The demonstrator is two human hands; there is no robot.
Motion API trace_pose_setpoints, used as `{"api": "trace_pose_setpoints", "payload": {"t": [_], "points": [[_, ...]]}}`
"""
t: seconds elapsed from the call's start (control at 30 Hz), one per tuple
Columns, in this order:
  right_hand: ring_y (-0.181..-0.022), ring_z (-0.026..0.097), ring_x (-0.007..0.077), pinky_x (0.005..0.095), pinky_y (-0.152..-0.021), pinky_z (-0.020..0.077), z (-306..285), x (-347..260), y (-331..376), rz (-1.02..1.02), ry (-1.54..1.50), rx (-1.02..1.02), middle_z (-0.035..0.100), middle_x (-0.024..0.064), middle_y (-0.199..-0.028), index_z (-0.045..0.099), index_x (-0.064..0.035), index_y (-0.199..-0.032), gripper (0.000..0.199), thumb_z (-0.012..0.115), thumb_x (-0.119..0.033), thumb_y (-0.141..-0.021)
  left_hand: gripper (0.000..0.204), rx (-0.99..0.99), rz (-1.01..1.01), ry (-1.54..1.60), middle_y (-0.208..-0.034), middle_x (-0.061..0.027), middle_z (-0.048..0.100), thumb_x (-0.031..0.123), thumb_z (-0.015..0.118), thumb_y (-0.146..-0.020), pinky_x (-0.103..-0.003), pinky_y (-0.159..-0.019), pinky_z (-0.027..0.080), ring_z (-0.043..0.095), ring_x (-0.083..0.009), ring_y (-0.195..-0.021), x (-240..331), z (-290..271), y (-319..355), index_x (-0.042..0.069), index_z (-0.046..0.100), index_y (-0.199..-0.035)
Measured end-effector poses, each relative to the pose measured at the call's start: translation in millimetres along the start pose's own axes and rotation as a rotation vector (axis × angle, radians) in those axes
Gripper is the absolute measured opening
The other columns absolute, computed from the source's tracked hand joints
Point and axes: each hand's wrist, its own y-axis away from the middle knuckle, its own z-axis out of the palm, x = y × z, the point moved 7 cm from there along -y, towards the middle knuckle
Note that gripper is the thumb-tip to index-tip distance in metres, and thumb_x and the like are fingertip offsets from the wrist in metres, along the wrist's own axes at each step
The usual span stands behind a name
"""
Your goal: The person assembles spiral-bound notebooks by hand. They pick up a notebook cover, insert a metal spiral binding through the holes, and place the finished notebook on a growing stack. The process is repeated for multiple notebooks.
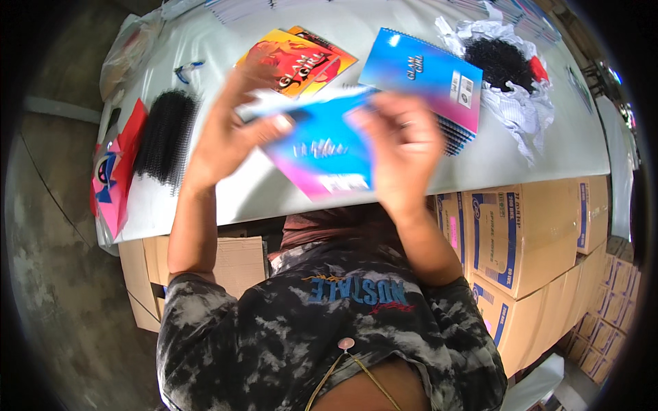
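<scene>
A blue-to-pink notebook (322,147), blurred by motion, is up in front of me over the table's near edge. My right hand (404,147) grips its upper right side, fingers curled and thumb on the cover. At its upper left, my left hand (223,137) has its thumb by the cover's corner; the fingers reach upward and are smeared, so their hold is unclear. White page edges show blurred between that thumb and fingers. Beyond my right hand lies a stack of similar spiral notebooks (428,79). Yellow-and-red notebooks (301,61) lie beyond the held one.
Black spiral coils (164,137) lie left, beside a red and pink wrapper (120,171). Blue-handled pliers (188,70) are farther back. At the right, a tangle of black coils (500,63) rests on crumpled white paper (524,113). Cardboard boxes (524,229) stand below the table (548,161).
</scene>
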Motion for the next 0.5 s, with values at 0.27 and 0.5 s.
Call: {"api": "trace_pose_setpoints", "payload": {"t": [0.27,0.5], "points": [[-0.092,0.052,0.0171,0.0341,-0.083,0.0441,-107.1,-7.6,-36.2,-0.225,-0.032,0.512,0.053,0.0102,-0.103,0.045,-0.0001,-0.113,0.028,0.054,-0.008,-0.088,0.045,0.279,-0.134,0.43,-0.087,-0.01,0.061,0.026,0.058,-0.086,-0.031,-0.061,0.046,0.06,-0.0169,-0.069,-7.8,77.6,-63.7,-0.003,0.042,-0.117],[-0.098,0.053,0.0291,0.0374,-0.09,0.0394,-163.1,46.1,-20.1,-0.201,0.767,0.47,0.054,0.0175,-0.108,0.047,0.0039,-0.118,0.036,0.053,-0.016,-0.088,0.019,0.638,0.332,-0.531,-0.08,-0.0135,0.058,0.017,0.062,-0.08,-0.034,-0.062,0.046,0.056,-0.0244,-0.065,-48.7,113.7,-50.3,-0.001,0.058,-0.083]]}}
